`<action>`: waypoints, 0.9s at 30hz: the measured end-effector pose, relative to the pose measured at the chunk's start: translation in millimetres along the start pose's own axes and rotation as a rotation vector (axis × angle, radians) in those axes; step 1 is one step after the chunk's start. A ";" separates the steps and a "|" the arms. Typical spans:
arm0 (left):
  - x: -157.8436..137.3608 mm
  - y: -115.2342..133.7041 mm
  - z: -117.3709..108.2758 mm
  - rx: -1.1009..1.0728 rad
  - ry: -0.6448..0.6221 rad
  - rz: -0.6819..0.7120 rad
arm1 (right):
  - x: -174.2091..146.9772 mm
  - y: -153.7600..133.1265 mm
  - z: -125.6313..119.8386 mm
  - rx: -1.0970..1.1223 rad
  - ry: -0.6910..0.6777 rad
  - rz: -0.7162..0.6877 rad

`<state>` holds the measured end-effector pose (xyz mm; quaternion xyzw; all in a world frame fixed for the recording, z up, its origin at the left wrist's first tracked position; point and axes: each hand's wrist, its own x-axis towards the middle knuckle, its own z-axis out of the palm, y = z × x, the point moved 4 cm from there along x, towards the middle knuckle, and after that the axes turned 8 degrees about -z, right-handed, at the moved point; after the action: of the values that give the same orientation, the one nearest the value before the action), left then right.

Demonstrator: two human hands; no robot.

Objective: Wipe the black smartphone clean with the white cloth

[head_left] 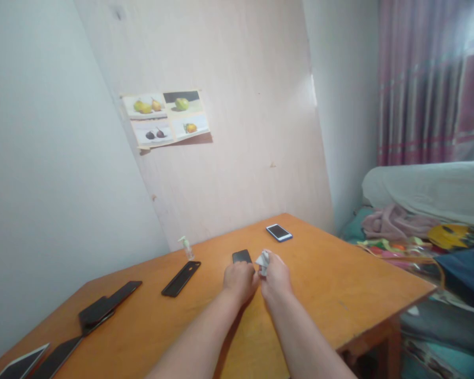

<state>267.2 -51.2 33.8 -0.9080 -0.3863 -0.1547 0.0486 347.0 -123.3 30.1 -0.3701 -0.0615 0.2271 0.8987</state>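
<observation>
My left hand (238, 280) is closed round the near end of a dark phone (242, 256), whose far end shows beyond the knuckles. Just to its right, my right hand (275, 273) grips a crumpled white cloth or tissue (263, 261) between thumb and fingers. The cloth is close beside the phone; whether they touch I cannot tell. To the left lies an empty black phone case (181, 279), with a small clear pump bottle (187, 249) standing behind it. A white-framed phone (278, 232) lies farther back on the right.
Several dark devices, among them an open folding case (106, 308) and a white-edged tablet (23, 363), lie along the left side of the wooden table (319, 295). A wall with a fruit poster (166, 118) stands behind. Clothes (395, 223) are heaped on the right.
</observation>
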 end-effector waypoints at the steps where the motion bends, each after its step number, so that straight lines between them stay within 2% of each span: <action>1: -1.1 -6.3 -0.7 -0.013 0.011 -0.025 | -0.1 0.2 -0.5 -0.007 -0.006 0.004; 4: -4.8 -40.6 -5.8 -0.026 0.046 -0.146 | -1.8 -0.4 -1.3 -0.023 -0.023 0.019; 11: -34.3 -167.7 -28.3 0.037 0.110 -0.536 | -7.1 -2.8 -0.1 -0.050 -0.053 0.050; 14: -50.9 -208.5 -31.6 0.029 0.099 -0.658 | -7.2 -2.3 -0.4 -0.056 -0.059 0.052; 17: -61.1 -228.0 -28.9 -0.035 0.084 -0.669 | -6.4 -1.1 -1.0 -0.058 -0.068 0.056; 20: -65.6 -233.4 -25.6 -0.139 0.105 -0.656 | -5.2 0.5 -2.1 -0.072 -0.082 0.057; 27: -82.2 -235.6 -38.8 -0.532 0.294 -0.733 | -3.0 1.6 -5.6 -0.122 -0.105 0.055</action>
<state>35.2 48.5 37.0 -0.6615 -0.6171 -0.3820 -0.1892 345.3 -127.2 25.2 -0.4131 -0.1123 0.2667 0.8635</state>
